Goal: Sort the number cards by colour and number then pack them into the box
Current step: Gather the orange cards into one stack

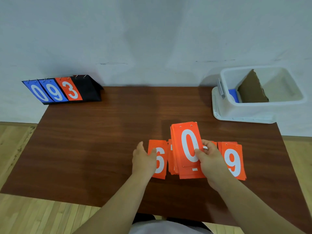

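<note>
1. A brown counter is seen across the middle of the frame. A pale wall is seen behind it, and a wood floor at the left edge.
2. An orange stack of number cards is held just right of the middle. A big white 0 is shown on its top card.
3. The orange stack is gripped by the right hand. The thumb is pressed on the 0 and the fingers are curled round the right edge.
4. The left hand is kept open with its fingers straight. Its fingertips are laid on the 6 card, which lies flat on the counter just left of the stack.
5. More orange cards are spread flat under the stack. Their numbers are mostly hidden.
6. The 9 card is seen on top of a small pile, flat on the counter, just right of the right hand.
7. A white box is set in the upper right of the frame, on the far corner of the counter. It is split by a brown cardboard sheet that leans inside it. Some blue cards are tucked in the left part.
8. A black score stand is placed in the upper left of the frame. A blue 0, a blue 9 and an orange 3 are shown on it
</note>
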`<state>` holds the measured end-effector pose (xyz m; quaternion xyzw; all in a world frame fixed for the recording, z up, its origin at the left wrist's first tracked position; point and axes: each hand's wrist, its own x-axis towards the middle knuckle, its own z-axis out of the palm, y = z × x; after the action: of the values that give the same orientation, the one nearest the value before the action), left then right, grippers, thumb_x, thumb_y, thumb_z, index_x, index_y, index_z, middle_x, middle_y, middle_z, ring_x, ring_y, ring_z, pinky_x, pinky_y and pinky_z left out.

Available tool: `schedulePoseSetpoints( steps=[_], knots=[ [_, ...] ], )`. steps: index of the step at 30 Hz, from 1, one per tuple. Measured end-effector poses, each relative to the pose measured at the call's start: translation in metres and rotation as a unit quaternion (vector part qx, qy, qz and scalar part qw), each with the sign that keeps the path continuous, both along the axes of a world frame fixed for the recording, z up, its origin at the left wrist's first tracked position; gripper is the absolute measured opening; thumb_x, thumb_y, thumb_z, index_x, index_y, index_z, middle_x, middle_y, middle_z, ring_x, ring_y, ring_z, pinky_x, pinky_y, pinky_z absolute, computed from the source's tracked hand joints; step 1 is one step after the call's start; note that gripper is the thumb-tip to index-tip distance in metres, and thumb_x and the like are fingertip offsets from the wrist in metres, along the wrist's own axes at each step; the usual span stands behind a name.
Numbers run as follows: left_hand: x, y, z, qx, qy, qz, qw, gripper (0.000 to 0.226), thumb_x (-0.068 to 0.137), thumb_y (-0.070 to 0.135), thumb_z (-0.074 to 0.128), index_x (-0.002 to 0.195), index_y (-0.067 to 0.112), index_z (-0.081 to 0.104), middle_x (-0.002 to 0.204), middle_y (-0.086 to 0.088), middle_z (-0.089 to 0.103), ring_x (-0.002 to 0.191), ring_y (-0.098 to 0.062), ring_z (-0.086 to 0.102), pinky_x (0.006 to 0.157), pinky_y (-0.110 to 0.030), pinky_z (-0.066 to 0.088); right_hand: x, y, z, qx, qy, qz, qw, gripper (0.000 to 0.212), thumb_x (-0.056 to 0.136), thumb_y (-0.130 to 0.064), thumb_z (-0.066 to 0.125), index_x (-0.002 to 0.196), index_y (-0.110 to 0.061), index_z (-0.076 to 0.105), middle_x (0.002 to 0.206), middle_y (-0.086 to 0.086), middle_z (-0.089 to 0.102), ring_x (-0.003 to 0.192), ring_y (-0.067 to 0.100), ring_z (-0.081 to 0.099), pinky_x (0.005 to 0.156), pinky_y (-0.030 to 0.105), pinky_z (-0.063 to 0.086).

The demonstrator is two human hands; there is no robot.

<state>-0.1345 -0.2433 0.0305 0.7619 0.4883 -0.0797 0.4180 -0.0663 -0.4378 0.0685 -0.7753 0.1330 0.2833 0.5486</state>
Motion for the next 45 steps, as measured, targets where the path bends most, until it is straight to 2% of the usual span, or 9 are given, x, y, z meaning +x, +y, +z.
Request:
schedulePoseSetpoints(
  steps=[5,9,17,20,25,28,35,40,45],
  knots=[
    [-0.001,-0.005,-0.041,0.099,0.166,-0.087,0.977,0.094,0.090,0.042,0.072,0.160,0.026,0.011,0.155,-0.009,0.030,0.139,-0.031,0.037,0.103,-0.041,0.048,-0.003,-0.019,-0.011,-0.039,0.013,-0.012,0.999,0.044,0.101,-0.032,0.058,0.144,-0.027,0.047,0.137,0.002,0.061,0.115,0.024,0.064,0.091,0.044,0.056],
    [0.003,-0.016,-0.056,0.133,0.170,-0.101,0.971,0.101,0.087,0.033,0.077,0.159,0.030,0.006,0.151,-0.009,0.031,0.134,-0.031,0.041,0.102,-0.041,0.052,-0.008,-0.030,-0.019,-0.058,0.022,-0.013,0.998,0.047,0.101,-0.033,0.058,0.145,-0.028,0.046,0.140,0.003,0.059,0.118,0.026,0.063,0.096,0.048,0.056],
    [0.006,-0.010,-0.056,0.097,0.158,-0.054,0.981,0.110,0.081,0.026,0.085,0.158,0.036,0.007,0.144,-0.010,0.037,0.128,-0.030,0.051,0.091,-0.038,0.057,-0.014,-0.037,-0.025,-0.078,0.035,-0.011,0.996,0.047,0.101,-0.033,0.059,0.146,-0.027,0.046,0.142,0.003,0.058,0.121,0.028,0.062,0.096,0.050,0.055],
    [0.003,-0.010,-0.055,0.090,0.139,-0.052,0.985,0.109,0.083,0.027,0.083,0.159,0.035,0.005,0.149,-0.009,0.042,0.131,-0.031,0.052,0.095,-0.042,0.056,-0.015,-0.037,-0.024,-0.080,0.040,-0.012,0.996,0.047,0.100,-0.033,0.059,0.145,-0.027,0.047,0.141,0.003,0.059,0.121,0.028,0.062,0.097,0.051,0.055],
    [-0.008,-0.018,-0.051,0.172,0.098,-0.162,0.967,0.113,0.089,0.035,0.075,0.156,0.043,-0.016,0.147,-0.002,0.049,0.129,-0.025,0.057,0.098,-0.043,0.054,-0.020,-0.038,-0.020,-0.082,0.032,-0.005,0.996,0.048,0.100,-0.035,0.059,0.145,-0.027,0.046,0.141,0.000,0.058,0.122,0.027,0.062,0.096,0.049,0.055],
    [-0.015,-0.017,-0.048,0.139,0.064,-0.173,0.973,0.114,0.091,0.031,0.075,0.155,0.046,-0.019,0.150,-0.001,0.046,0.130,-0.024,0.057,0.098,-0.040,0.054,-0.023,-0.039,-0.017,-0.079,0.030,-0.006,0.996,0.048,0.099,-0.035,0.059,0.145,-0.028,0.046,0.141,0.000,0.058,0.121,0.026,0.062,0.097,0.050,0.055],
    [-0.025,0.002,-0.026,0.049,-0.020,-0.100,0.994,0.076,0.099,0.026,0.064,0.160,0.032,0.020,0.159,-0.001,0.039,0.143,-0.026,0.044,0.109,-0.045,0.046,-0.024,-0.022,-0.005,-0.087,0.018,-0.014,0.996,0.049,0.101,-0.035,0.058,0.147,-0.028,0.044,0.141,0.003,0.058,0.120,0.029,0.062,0.090,0.048,0.057],
    [-0.028,0.019,0.013,-0.034,-0.116,-0.016,0.993,0.071,0.100,0.015,0.061,0.159,0.034,0.026,0.159,0.001,0.037,0.143,-0.028,0.042,0.107,-0.048,0.047,-0.024,0.005,0.013,-0.049,0.003,-0.028,0.998,0.046,0.101,-0.033,0.058,0.145,-0.026,0.047,0.134,0.002,0.061,0.110,0.024,0.064,0.089,0.044,0.057],
    [-0.029,0.046,0.054,-0.096,-0.161,0.002,0.982,0.069,0.101,0.012,0.060,0.156,0.040,0.030,0.154,0.002,0.042,0.135,-0.026,0.049,0.102,-0.048,0.053,-0.026,0.043,0.051,0.062,-0.011,-0.068,0.996,0.021,0.103,-0.019,0.057,0.122,-0.028,0.056,0.102,-0.009,0.070,0.083,0.013,0.070,0.063,0.029,0.055]
  ],
)
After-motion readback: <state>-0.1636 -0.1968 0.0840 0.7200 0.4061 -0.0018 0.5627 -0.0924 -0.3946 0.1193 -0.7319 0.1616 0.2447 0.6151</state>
